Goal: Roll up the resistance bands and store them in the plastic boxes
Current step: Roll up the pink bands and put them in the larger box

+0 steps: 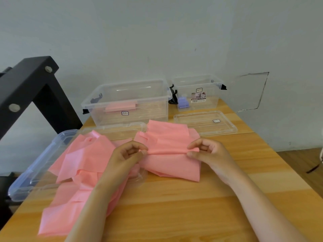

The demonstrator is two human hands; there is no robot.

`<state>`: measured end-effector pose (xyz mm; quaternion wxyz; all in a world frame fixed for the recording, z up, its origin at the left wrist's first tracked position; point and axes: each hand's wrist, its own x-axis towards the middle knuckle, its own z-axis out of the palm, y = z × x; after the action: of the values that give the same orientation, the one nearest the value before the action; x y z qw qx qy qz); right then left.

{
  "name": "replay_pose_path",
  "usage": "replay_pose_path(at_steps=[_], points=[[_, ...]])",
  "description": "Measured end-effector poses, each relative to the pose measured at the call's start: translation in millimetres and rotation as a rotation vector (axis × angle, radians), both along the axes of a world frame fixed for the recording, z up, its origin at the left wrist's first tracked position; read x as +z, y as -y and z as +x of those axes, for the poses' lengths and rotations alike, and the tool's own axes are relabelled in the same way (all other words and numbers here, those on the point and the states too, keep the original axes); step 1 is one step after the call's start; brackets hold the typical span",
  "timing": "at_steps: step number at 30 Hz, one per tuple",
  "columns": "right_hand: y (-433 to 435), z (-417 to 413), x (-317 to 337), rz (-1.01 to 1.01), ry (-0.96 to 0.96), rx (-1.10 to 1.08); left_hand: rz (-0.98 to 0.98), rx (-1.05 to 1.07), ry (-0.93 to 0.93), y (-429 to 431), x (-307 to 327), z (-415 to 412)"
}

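Wall: a plain, pale grey-green painted wall [157, 32] fills the upper half of the frame ahead of me, faintly scuffed.
Wall mark: a cracked square outline in the plaster [251, 91] sits at mid right, darkest along its right edge.
Table: the light wooden table top of pale and honey-coloured planks [174, 206] that I work at runs from the bottom edge up to the wall.
Frame: a black metal frame of square bars [29, 81] stands at the left, just beside my table, with two silver hex bolts [48, 69] in it.
Floor: brown wooden floor [300, 163] shows at the right, past the table's edge.
Light: soft and even, palest on the table's right side.
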<state>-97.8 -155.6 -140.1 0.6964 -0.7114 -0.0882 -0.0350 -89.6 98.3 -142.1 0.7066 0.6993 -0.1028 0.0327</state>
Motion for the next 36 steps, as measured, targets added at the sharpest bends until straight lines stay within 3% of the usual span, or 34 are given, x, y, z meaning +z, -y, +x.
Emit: replay_pose_path(at_steps=[10, 17, 30, 36], points=[[-1.1, 1.4, -3.5, -0.032, 0.028, -0.013, 0.09, -0.006, 0.009, 0.8, -1.4, 3.3], [-0.7, 0.5, -1.5, -0.011, 0.002, 0.023, -0.036, -0.027, -0.031, 2.5, 0.0, -2.5], [-4.1, 0.6, -4.8, -0.035, 0.01, 0.003, 0.131, -0.038, -0.024, 4.5, -0.8, 2.3], [-3.6, -0.1, -1.5, -0.005, -0.005, 0.021, 0.006, -0.042, -0.031, 5.9, 3.8, -3.9]])
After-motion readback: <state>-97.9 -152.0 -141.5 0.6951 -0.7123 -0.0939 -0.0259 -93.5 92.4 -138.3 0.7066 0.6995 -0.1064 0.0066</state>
